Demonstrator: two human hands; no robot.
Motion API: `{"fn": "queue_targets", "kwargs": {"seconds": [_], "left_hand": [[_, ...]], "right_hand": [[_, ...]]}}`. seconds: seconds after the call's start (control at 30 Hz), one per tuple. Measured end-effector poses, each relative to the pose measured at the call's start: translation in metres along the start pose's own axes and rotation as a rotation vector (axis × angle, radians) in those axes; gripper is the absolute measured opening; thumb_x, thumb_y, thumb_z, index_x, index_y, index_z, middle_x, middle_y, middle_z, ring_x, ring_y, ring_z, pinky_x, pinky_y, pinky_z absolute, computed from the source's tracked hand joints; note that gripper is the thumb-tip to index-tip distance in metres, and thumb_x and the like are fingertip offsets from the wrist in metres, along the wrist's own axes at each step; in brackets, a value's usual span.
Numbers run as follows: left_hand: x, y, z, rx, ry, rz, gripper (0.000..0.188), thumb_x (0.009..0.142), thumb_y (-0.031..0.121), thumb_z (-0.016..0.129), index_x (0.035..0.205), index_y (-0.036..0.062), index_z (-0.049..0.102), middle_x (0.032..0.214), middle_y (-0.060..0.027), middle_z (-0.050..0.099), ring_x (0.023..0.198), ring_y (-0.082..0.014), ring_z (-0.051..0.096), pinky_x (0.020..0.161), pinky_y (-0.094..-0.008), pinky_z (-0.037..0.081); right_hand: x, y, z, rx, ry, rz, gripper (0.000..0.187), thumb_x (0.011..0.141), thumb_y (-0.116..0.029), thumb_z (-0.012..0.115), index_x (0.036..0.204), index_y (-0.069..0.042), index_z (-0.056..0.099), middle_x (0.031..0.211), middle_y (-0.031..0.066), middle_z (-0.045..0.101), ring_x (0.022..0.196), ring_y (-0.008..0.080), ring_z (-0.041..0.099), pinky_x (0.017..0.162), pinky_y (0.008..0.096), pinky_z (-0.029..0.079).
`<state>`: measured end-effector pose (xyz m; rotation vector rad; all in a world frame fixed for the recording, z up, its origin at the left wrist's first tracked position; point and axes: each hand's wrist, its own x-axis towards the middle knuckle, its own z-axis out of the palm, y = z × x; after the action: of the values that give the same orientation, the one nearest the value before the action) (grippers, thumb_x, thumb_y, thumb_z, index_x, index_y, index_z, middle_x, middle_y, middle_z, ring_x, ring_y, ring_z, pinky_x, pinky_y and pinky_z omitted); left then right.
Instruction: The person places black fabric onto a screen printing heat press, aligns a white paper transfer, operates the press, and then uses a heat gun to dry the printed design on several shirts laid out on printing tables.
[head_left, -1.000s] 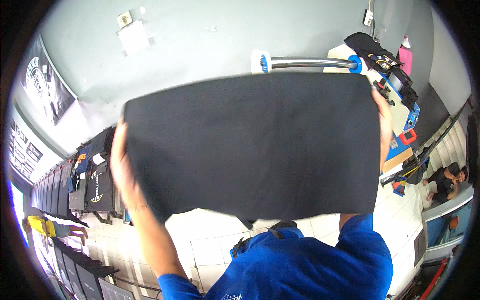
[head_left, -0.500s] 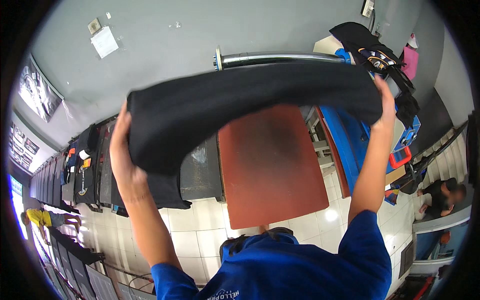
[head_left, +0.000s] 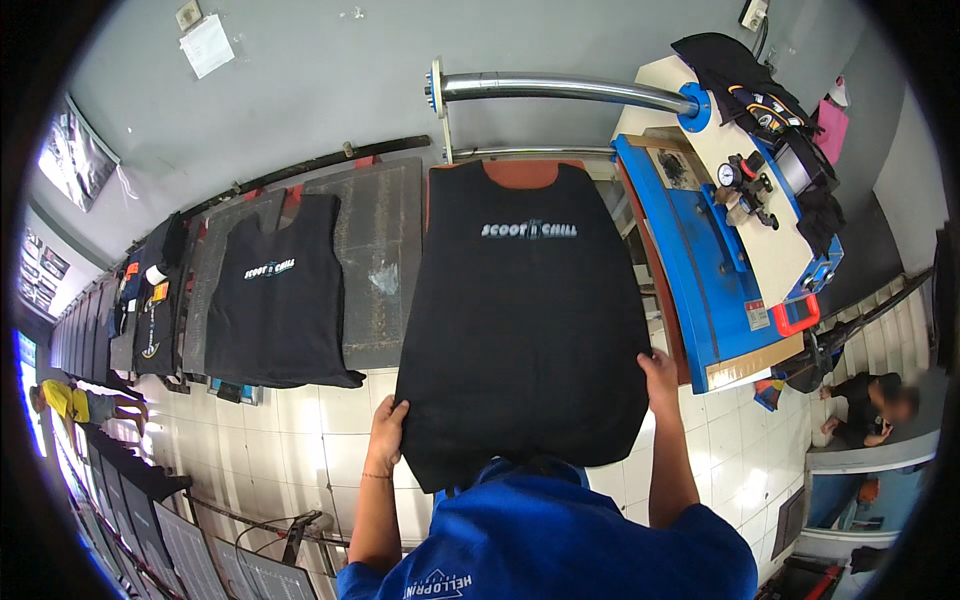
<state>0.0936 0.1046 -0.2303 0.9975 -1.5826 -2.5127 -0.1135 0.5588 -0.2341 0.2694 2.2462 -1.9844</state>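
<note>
A black shirt (head_left: 525, 340) with a light print near its neckline lies spread over a reddish-brown platen (head_left: 523, 174). Most of that platen is hidden beneath the cloth; part of it shows through the neck opening. At the shirt's near left edge my left hand (head_left: 386, 437) is closed on the fabric, thumb on top. My right hand (head_left: 660, 382) pinches the right edge a little farther up. The shirt's near end hangs toward my body. To the left, a second black shirt (head_left: 275, 310) with a similar print lies on a dark grey platen (head_left: 385, 280).
A blue and cream press machine (head_left: 700, 290) with a pressure gauge (head_left: 732, 174) and red handle (head_left: 797, 316) stands at right. Dark garments (head_left: 725, 75) drape over it. A steel bar (head_left: 560, 88) runs along the far side. People are at far left (head_left: 80, 402) and far right (head_left: 870, 405).
The shirt, held up in a folded arc before, now lies down over the reddish-brown platen with its print showing. Both my hands have come down and nearer my body, still gripping it.
</note>
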Motion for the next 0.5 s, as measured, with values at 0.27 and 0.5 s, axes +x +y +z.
{"fn": "queue_targets", "kwargs": {"seconds": [0.27,0.5], "left_hand": [[-0.034,-0.067,-0.043,0.102,0.015,-0.077,0.012,0.093,0.006,0.053,0.1,0.0012,0.061,0.096,-0.0029,0.065,0.089,-0.0109,0.057,0.084,-0.0256,0.044],[-0.046,-0.099,-0.057,0.097,-0.005,-0.167,0.007,0.089,0.006,0.055,0.09,0.004,0.062,0.084,0.0017,0.061,0.079,-0.0074,0.052,0.075,-0.0235,0.041]], "right_hand": [[-0.06,0.022,-0.025,-0.309,0.198,0.136,0.03,0.087,-0.027,0.07,0.075,0.0,0.062,0.065,-0.0024,0.049,0.063,0.0083,0.043,0.055,0.0279,0.034],[-0.089,0.037,-0.046,-0.28,0.212,0.257,0.031,0.09,-0.036,0.066,0.096,-0.005,0.064,0.084,-0.0024,0.058,0.08,0.0088,0.051,0.069,0.0268,0.039]]}}
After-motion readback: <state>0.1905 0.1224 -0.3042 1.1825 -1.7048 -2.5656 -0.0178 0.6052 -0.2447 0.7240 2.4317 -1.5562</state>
